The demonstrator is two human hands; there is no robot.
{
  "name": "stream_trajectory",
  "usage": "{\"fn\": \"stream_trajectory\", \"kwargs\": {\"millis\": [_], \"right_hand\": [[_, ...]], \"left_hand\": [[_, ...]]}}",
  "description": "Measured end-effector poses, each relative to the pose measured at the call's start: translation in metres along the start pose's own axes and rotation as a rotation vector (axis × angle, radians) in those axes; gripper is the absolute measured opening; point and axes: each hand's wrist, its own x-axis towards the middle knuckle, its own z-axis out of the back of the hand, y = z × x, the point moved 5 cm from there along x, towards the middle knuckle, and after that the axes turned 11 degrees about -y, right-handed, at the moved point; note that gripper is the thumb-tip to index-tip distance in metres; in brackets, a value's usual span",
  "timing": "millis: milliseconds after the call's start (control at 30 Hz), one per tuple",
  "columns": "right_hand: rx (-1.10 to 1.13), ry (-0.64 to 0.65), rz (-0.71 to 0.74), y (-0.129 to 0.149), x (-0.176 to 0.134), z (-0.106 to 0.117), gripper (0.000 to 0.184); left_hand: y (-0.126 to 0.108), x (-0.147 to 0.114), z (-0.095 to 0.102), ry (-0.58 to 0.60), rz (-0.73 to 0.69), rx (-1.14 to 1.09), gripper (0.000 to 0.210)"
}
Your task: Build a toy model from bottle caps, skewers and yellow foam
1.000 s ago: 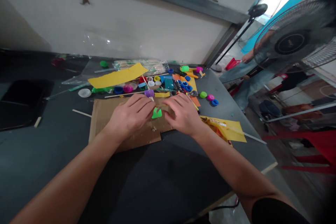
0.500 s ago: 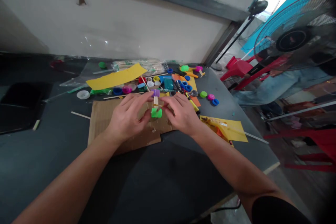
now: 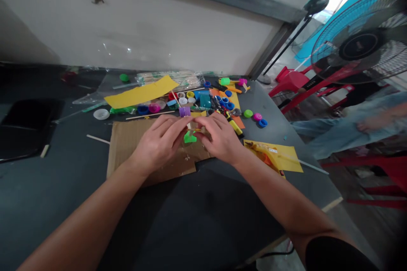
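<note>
Over the cardboard sheet [image 3: 127, 139], both hands are on a small piece made of bottle caps and wooden sticks. A purple bottle cap [image 3: 185, 111] forms its far end, and a green bottle cap [image 3: 190, 137] its near end. Pale sticks run between the two caps, partly covered by fingers. My left hand [image 3: 162, 139] is closed, its fingertips pinching the stick part from the left. From the other side my right hand [image 3: 219, 137] pinches a thin light-brown stick [image 3: 194, 130] lying across the piece. Exactly where the fingertips touch is hard to see.
Behind the cardboard lie several loose bottle caps [image 3: 154, 108], a yellow paper strip [image 3: 141, 92] and bagged sticks [image 3: 168, 78]. A yellow-handled cutter [image 3: 234, 126] and yellow packet [image 3: 263, 154] are right. A dark phone-like slab [image 3: 25, 129] lies left. A fan [image 3: 359, 46] and a seated person are beyond the table.
My left fingers have closed in to the right around the piece. The purple cap has tipped slightly left, and the green cap is more covered. My right hand has barely moved.
</note>
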Motion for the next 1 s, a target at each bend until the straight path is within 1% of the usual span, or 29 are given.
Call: {"fn": "stream_trajectory", "kwargs": {"millis": [200,333,600,733,833,1000], "right_hand": [[0.0,0.036,-0.032,-0.004,-0.0017,-0.0002,0.014],[0.021,0.031,-0.068,-0.0052,-0.0004,0.0004,0.016],[0.027,0.017,-0.058,-0.0058,-0.0019,-0.0005,0.021],[0.029,0.017,-0.056,-0.0046,-0.0002,-0.0006,0.013],[0.024,0.029,-0.06,-0.0036,0.0011,-0.0012,0.014],[0.025,0.006,-0.05,-0.0031,0.0012,-0.002,0.014]], "left_hand": [[0.0015,0.0001,0.0005,-0.014,0.03,-0.047,0.047],[0.0016,-0.0002,0.0012,-0.05,0.029,-0.04,0.044],[0.0032,-0.0032,-0.0035,-0.016,0.073,-0.058,0.03],[0.0035,-0.0005,-0.0004,-0.034,0.058,-0.056,0.029],[0.0043,0.0008,0.0008,-0.025,0.05,-0.04,0.031],[0.0025,0.0027,0.0036,-0.018,0.022,-0.022,0.033]]}}
